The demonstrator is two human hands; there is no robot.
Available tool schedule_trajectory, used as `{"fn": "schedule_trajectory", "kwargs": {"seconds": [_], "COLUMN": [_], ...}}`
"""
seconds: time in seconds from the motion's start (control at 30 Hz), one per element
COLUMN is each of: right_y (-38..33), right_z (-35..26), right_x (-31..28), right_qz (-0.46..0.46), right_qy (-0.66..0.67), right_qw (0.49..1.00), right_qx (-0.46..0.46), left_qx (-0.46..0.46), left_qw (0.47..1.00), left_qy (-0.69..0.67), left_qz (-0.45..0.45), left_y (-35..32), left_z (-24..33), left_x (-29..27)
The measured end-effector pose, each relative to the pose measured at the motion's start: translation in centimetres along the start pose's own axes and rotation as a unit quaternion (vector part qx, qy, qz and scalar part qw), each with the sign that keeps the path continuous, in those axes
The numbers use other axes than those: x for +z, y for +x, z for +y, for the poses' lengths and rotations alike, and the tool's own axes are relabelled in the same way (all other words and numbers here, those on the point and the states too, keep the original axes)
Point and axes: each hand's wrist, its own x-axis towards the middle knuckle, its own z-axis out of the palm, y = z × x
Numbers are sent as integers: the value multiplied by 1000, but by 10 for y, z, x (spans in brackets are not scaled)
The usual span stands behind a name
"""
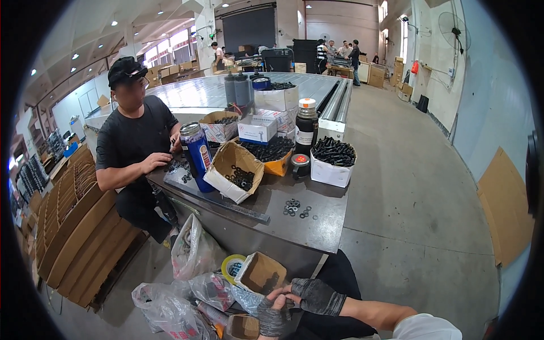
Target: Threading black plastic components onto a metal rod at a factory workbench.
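A co-worker [139, 133] in a dark cap sits left of the table [309, 233], which carries a blue tumbler [198, 158] and, right of it, a tilted carton [233, 171] of black rings. In front of the table and below its near edge, an open cardboard box [258, 273] stands just beside the gloved left hand [273, 316] and gloved right hand [317, 296], their fingers bunched and meeting at the tips, though whether they pinch anything cannot be told. On the table's right end, a white box [333, 162] brims with black parts.
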Motion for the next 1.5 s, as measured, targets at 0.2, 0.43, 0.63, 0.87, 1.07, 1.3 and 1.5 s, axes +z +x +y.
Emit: {"fn": "schedule_trajectory", "kwargs": {"seconds": [0.2,0.43,0.63,0.87,1.07,1.3,1.5], "right_y": [49,147,170,166,160,153,143], "right_z": [1,91,88,90,83,81,61], "right_x": [-107,-191,-185,-182,-196,-206,-202], "right_qz": [180,48,-52,-31,-19,-12,1], "right_qy": [-202,-208,-214,-187,-59,78,150], "right_qw": [957,977,975,982,997,993,981], "right_qx": [-101,5,-12,15,46,92,121], "left_qx": [-15,-18,-44,-25,-19,-23,-15], "left_qw": [1000,999,999,999,998,998,998], "left_qy": [12,15,2,34,59,43,56], "left_qz": [10,-22,-11,-29,-26,-26,-23], "left_y": [2,8,8,15,15,15,12], "left_z": [1,-15,-12,-18,-16,-18,-22], "left_x": [-4,-6,-11,-16,-20,-20,-23]}}
